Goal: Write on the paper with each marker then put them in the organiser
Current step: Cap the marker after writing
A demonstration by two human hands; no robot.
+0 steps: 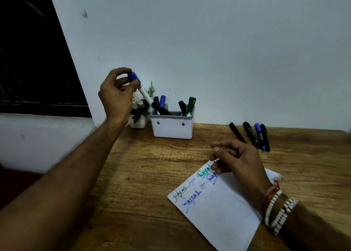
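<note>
We record the left hand (117, 93) raised off the table (142, 165), thumb and fingertips pinching the blue cap end of a white-bodied marker (144, 93). From that grip the marker slants down and to the right. Its lower end is at the top of the organiser's (171, 126) left compartment, beside the black and blue markers (160, 106) standing there. We cannot tell whether it has entered.

Below and right of the grip, the organiser's right compartment holds a black and a green marker (188, 105). Directly beneath the grip, partly behind the wrist, stands a small white flower pot (139, 120), just beside the organiser.

Well to the right of the grip and lower, four loose markers (253, 136) lie side by side on the table.

The right hand (235, 157) is clenched, nothing seen in it, knuckles resting on the top edge of the paper (218, 211). The paper carries writing in black, blue and green. Bead bracelets (278, 211) circle the right wrist.
</note>
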